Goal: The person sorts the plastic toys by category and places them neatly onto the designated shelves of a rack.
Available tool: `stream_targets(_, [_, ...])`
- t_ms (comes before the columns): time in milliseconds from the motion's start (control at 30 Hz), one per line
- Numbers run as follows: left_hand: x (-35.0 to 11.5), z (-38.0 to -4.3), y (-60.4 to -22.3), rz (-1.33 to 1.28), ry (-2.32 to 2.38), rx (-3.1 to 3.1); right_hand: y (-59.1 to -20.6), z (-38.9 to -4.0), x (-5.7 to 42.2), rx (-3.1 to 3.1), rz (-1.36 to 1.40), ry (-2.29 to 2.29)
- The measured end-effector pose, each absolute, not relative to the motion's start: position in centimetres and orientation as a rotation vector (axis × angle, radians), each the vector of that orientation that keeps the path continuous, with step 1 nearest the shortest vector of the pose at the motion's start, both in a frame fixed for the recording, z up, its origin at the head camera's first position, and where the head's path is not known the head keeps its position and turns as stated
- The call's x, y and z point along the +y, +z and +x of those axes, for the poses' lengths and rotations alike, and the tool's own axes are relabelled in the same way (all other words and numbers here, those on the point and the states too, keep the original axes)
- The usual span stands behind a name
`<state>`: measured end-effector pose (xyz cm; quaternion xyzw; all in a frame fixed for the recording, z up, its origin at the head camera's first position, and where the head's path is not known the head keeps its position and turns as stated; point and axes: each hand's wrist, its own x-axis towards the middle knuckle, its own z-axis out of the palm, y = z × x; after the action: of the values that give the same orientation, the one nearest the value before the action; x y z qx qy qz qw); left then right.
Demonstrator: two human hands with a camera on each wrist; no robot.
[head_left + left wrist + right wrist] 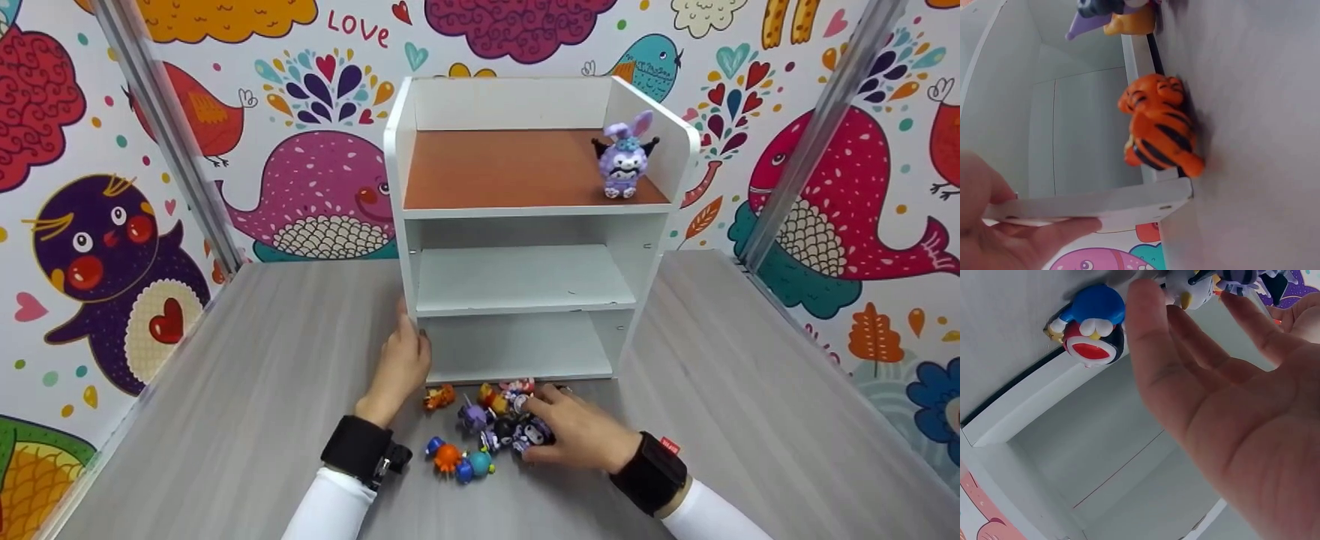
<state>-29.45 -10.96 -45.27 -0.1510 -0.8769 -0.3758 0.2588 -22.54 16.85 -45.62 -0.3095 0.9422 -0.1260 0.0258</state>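
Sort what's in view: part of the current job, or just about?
Likely part of job:
white three-tier shelf unit, left hand gripping its side
toy figurine cluster, right hand over it
orange tiger figurine
purple rabbit-eared figurine on top

Likely just background:
cartoon-print wall
metal posts
black wristbands

You have one shelf unit (pixel 536 214) with three levels (pixel 525 277), one long-eared figurine (pixel 623 161) on top, one striped tiger figurine (pixel 1161 132), and a cluster of other toys (pixel 474 415) too crowded to count. You wear two black wristbands (pixel 649 474).
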Motion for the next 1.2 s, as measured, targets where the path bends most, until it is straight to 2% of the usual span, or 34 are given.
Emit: stream_targets(1200, [-10.91,-29.5,-45.34,-0.4,-1.05,-2.378,-45.75,-22.65,16.56,2.835,-1.072,-0.544])
